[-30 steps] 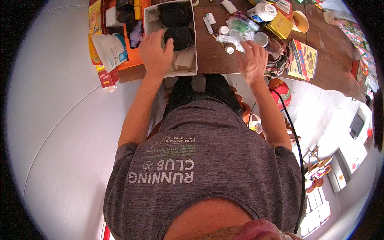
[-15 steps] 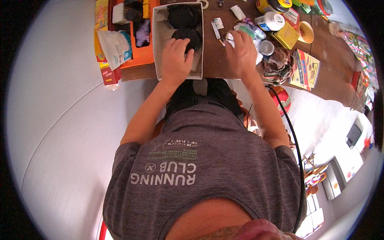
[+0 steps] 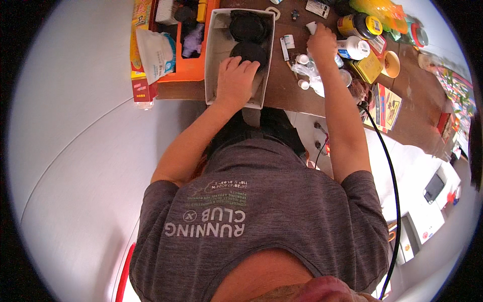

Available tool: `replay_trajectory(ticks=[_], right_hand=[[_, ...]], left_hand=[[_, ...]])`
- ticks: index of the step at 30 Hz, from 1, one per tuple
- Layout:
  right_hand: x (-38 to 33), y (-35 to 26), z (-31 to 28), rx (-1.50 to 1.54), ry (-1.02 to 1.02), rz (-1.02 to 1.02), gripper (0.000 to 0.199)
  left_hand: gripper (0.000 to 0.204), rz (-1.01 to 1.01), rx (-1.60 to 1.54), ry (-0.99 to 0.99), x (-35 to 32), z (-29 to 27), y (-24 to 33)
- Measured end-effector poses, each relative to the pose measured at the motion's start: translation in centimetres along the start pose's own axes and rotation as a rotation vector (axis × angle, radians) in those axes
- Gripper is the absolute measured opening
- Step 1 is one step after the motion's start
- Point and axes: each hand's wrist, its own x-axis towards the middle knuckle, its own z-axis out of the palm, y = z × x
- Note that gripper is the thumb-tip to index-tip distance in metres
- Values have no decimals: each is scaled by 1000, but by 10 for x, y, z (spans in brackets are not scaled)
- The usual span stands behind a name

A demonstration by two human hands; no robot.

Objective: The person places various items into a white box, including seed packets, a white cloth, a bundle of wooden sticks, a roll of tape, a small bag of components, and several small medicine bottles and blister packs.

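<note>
My left hand (image 3: 236,81) is inside an open grey-white box (image 3: 269,65) on the table's near side. Its fingers are bent and slightly apart, resting on the near edge of a round black object (image 3: 247,52). A second round black object (image 3: 246,26) lies behind it in the box. Farther off to the right, my right hand (image 3: 323,44) closes its fingers on a small white bottle (image 3: 312,27). Beneath the right wrist is a clear plastic bag (image 3: 314,78), with small white caps (image 3: 302,59) beside it.
An orange tray (image 3: 192,73) with compartments and a white-and-blue pouch (image 3: 155,55) stand left of the box. On the right are a white bottle (image 3: 356,48), a yellow tin (image 3: 369,68), a dark jar (image 3: 359,25) and a cup (image 3: 391,64). A black cable (image 3: 390,158) hangs at my right.
My right hand has moved forward from above the clear bag to the small white bottle. My left hand stays on the near black object. The whole view has shifted slightly.
</note>
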Motion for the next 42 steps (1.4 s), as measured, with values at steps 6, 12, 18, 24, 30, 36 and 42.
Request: replay_trajectory(ticks=[6,12,18,24,30,36,42], right_hand=[[-13,-21,-43,449,106,-78,49],[-47,-90,-100,775,46,-394,37],[-68,-155,-105,685,-58,-644,39],[-58,-195,-65,136,138,-924,28],[-59,-219,-38,-226,97,-930,11],[-58,-214,-46,-118,136,-906,14],[-16,-179,-76,279,260,-635,20]], left_hand=[[35,3,-32,39,-5,2,-4],[38,0,-34,-9,-7,-3,-5],[48,4,-127,-123,-17,-17,-8],[45,-44,-193,-64,-38,-30,-16],[37,-51,-193,-7,-50,-37,-32],[34,-39,-195,-16,-53,-40,-45],[34,-50,-215,-24,-51,-39,-45]])
